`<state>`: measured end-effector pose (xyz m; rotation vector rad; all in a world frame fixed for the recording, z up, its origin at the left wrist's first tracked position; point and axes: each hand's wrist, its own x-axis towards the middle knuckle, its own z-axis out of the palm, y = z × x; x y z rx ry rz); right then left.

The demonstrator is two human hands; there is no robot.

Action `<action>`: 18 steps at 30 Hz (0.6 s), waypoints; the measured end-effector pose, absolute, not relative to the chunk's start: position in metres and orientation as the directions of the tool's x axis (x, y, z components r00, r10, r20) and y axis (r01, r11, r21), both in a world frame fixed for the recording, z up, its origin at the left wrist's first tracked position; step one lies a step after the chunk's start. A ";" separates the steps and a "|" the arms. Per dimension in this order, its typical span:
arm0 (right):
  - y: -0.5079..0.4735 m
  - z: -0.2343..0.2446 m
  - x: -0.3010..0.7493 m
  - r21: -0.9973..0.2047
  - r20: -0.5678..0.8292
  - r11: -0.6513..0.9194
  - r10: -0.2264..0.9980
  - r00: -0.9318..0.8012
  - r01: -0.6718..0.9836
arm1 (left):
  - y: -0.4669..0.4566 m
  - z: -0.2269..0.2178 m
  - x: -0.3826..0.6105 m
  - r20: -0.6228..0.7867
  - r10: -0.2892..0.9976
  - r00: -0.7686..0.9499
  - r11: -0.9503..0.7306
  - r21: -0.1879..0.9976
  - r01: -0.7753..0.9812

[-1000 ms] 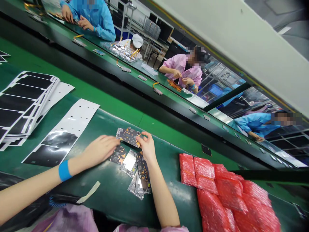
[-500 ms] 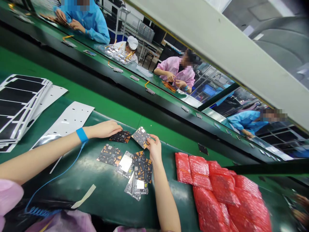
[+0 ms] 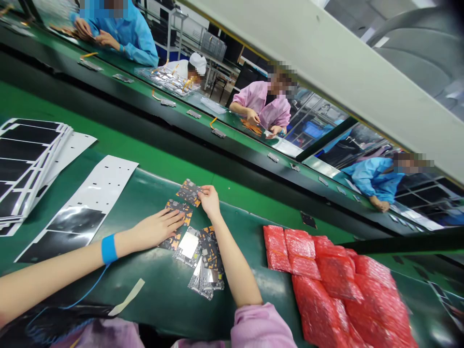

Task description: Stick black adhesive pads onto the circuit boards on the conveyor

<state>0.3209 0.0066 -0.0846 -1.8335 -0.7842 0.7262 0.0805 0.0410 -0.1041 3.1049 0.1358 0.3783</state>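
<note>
The person's right hand [image 3: 210, 200], its grip pinching the edge of a black-and-orange rectangular circuit board [image 3: 188, 192], is beyond a grey circuit board with a silver metal shield [image 3: 188, 245] on the glossy green desk [image 3: 159, 285]. The left hand [image 3: 159, 230], its grip spread palm down, covers part of another black-and-orange board [image 3: 185, 209] just beyond that shielded board. Red bubble-wrapped packs [image 3: 337, 280] lie to the shielded board's right.

Sheets [image 3: 27, 164] left, circuit boards [image 3: 189, 245] between, packets [image 3: 337, 278] right
</note>
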 end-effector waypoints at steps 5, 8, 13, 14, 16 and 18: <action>0.007 -0.075 0.308 -0.828 -0.039 -0.312 0.861 0.507 0.467 | 0.043 -0.096 0.064 0.232 0.076 0.970 -0.997 0.035 0.069; -0.014 -0.062 0.307 -0.747 -0.001 -0.286 0.904 0.428 0.601 | 0.054 -0.090 0.074 0.206 0.117 0.972 -0.993 0.046 0.110; -0.082 -0.038 0.314 -0.617 -0.053 -0.234 0.965 0.257 0.751 | 0.084 -0.089 0.108 0.130 0.221 0.967 -0.974 0.089 0.210; -0.097 -0.034 0.316 -0.600 -0.088 -0.216 0.975 0.206 0.770 | 0.087 -0.090 0.111 0.109 0.224 0.969 -0.972 0.099 0.213; -0.123 -0.029 0.321 -0.575 -0.155 -0.185 0.981 0.116 0.797 | 0.088 -0.092 0.111 0.078 0.227 0.971 -0.970 0.110 0.217; -0.139 -0.026 0.327 -0.558 -0.192 -0.174 0.978 0.078 0.811 | 0.086 -0.093 0.106 0.069 0.235 0.970 -0.968 0.107 0.227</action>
